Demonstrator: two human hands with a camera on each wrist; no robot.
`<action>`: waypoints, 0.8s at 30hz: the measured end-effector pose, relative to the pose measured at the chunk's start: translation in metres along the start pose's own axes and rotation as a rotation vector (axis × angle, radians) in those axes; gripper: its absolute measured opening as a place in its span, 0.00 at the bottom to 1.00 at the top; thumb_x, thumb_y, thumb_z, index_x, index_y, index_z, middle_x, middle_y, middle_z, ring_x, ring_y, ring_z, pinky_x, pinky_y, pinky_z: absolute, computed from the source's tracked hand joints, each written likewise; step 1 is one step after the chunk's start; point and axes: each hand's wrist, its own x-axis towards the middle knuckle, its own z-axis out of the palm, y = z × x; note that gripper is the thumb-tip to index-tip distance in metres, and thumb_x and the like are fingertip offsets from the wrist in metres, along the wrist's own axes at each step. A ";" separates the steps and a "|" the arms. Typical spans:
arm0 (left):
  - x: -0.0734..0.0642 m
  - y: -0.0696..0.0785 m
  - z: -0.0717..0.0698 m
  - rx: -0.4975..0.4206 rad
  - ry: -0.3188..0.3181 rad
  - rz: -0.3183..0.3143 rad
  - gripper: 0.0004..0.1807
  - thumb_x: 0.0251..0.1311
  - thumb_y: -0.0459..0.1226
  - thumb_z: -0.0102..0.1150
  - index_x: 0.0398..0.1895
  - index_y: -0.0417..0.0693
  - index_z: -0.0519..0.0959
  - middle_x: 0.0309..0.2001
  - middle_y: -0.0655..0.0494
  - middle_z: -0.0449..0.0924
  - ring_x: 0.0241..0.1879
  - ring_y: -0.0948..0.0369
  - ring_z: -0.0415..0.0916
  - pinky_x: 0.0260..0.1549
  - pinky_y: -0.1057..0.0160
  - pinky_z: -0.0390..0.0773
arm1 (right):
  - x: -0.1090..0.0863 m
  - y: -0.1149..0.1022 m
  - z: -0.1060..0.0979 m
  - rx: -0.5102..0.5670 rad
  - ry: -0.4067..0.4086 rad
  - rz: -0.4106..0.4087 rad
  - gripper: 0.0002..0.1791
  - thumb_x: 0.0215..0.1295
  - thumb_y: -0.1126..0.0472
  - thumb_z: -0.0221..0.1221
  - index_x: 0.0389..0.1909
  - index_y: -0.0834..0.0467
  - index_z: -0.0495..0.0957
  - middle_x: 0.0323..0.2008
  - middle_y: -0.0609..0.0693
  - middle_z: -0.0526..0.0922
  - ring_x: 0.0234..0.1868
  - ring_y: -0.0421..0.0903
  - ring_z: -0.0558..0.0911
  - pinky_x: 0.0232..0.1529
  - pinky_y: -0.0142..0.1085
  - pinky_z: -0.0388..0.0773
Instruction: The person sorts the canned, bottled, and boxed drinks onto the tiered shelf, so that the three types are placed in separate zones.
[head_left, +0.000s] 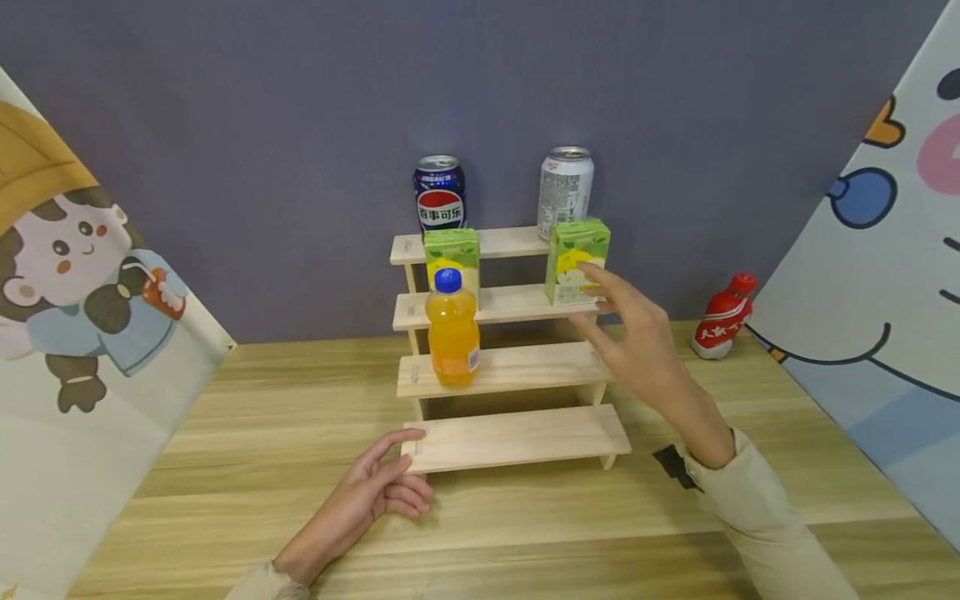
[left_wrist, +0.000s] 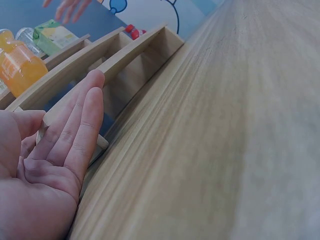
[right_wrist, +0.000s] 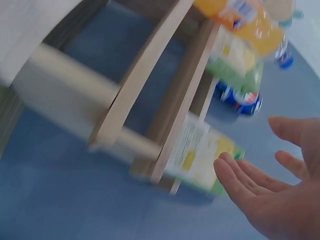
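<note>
A four-step wooden display rack [head_left: 517, 439] stands on the table. My left hand [head_left: 378, 483] holds the left end of its lowest step, index finger on top and thumb at the front corner; the other fingers [left_wrist: 82, 132] stretch out below. My right hand [head_left: 637, 337], fingers spread and holding nothing, is just right of a green juice box [head_left: 573, 262] on the third step. In the right wrist view its fingertips [right_wrist: 225, 162] overlap that box. Another green juice box [head_left: 453, 246] sits on the third step's left, behind an orange juice bottle [head_left: 453, 340] on the second step.
On the top step stand a blue Pepsi can [head_left: 440, 196] at left and a white can [head_left: 564, 192] at right. A red bottle [head_left: 723, 317] stands on the table, right of the rack. A grey wall is behind; cartoon-printed panels [head_left: 97, 275] flank both sides.
</note>
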 end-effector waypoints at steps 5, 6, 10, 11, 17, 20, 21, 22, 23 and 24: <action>0.000 0.000 -0.001 0.004 0.004 -0.006 0.25 0.81 0.38 0.36 0.77 0.47 0.52 0.43 0.40 0.85 0.38 0.53 0.86 0.41 0.54 0.87 | -0.002 0.028 -0.015 -0.073 0.038 0.054 0.34 0.59 0.71 0.69 0.67 0.58 0.72 0.57 0.60 0.80 0.51 0.58 0.82 0.48 0.52 0.83; 0.000 -0.001 -0.002 0.004 0.006 -0.009 0.25 0.81 0.38 0.36 0.77 0.47 0.52 0.43 0.40 0.85 0.39 0.53 0.86 0.42 0.54 0.87 | -0.002 0.034 -0.017 -0.092 0.040 0.070 0.34 0.59 0.70 0.69 0.67 0.58 0.72 0.56 0.60 0.80 0.52 0.58 0.81 0.48 0.53 0.82; 0.001 -0.002 -0.003 0.001 0.006 -0.014 0.25 0.81 0.38 0.36 0.77 0.47 0.52 0.44 0.41 0.85 0.39 0.53 0.86 0.42 0.53 0.87 | -0.006 0.060 -0.026 -0.156 0.045 0.148 0.33 0.61 0.69 0.68 0.68 0.57 0.71 0.56 0.63 0.79 0.53 0.62 0.80 0.50 0.57 0.80; 0.002 -0.002 -0.003 -0.003 0.007 -0.017 0.25 0.81 0.38 0.36 0.77 0.48 0.52 0.44 0.41 0.85 0.39 0.53 0.86 0.42 0.53 0.87 | -0.007 0.067 -0.028 -0.172 0.045 0.166 0.33 0.62 0.68 0.68 0.68 0.57 0.71 0.56 0.64 0.79 0.53 0.63 0.79 0.50 0.58 0.79; 0.003 -0.002 -0.003 0.001 0.021 -0.034 0.25 0.81 0.39 0.36 0.77 0.49 0.53 0.43 0.41 0.86 0.38 0.53 0.86 0.41 0.55 0.87 | -0.014 0.103 -0.043 -0.273 0.011 0.296 0.32 0.65 0.66 0.65 0.70 0.58 0.68 0.63 0.66 0.74 0.61 0.69 0.71 0.60 0.65 0.68; 0.002 -0.002 -0.003 0.005 0.034 -0.036 0.25 0.81 0.39 0.37 0.77 0.49 0.53 0.43 0.40 0.86 0.38 0.52 0.86 0.41 0.54 0.87 | -0.019 0.120 -0.052 -0.290 0.007 0.331 0.32 0.65 0.67 0.65 0.70 0.60 0.67 0.64 0.67 0.72 0.64 0.70 0.68 0.66 0.64 0.62; 0.002 -0.003 -0.002 0.005 0.039 -0.038 0.25 0.81 0.39 0.37 0.77 0.50 0.53 0.42 0.41 0.86 0.38 0.52 0.86 0.40 0.54 0.87 | -0.021 0.126 -0.055 -0.287 0.013 0.335 0.32 0.65 0.68 0.65 0.70 0.61 0.67 0.64 0.68 0.71 0.65 0.70 0.67 0.68 0.63 0.59; 0.002 -0.003 -0.002 0.004 0.042 -0.037 0.25 0.81 0.39 0.38 0.77 0.50 0.53 0.42 0.40 0.86 0.38 0.52 0.86 0.40 0.54 0.87 | -0.023 0.132 -0.058 -0.285 0.021 0.336 0.32 0.64 0.69 0.65 0.69 0.63 0.67 0.64 0.69 0.71 0.65 0.71 0.66 0.70 0.63 0.57; 0.002 -0.003 -0.002 0.002 0.043 -0.033 0.25 0.81 0.39 0.37 0.77 0.49 0.53 0.42 0.40 0.86 0.38 0.52 0.86 0.40 0.54 0.88 | -0.025 0.138 -0.060 -0.284 0.031 0.335 0.32 0.64 0.70 0.65 0.69 0.64 0.67 0.63 0.71 0.71 0.65 0.72 0.65 0.70 0.62 0.56; 0.002 -0.003 -0.002 0.002 0.044 -0.033 0.25 0.81 0.39 0.38 0.77 0.49 0.53 0.42 0.40 0.86 0.38 0.52 0.86 0.40 0.54 0.88 | -0.028 0.145 -0.063 -0.283 0.044 0.331 0.32 0.63 0.70 0.65 0.68 0.65 0.68 0.63 0.72 0.70 0.65 0.73 0.65 0.71 0.62 0.54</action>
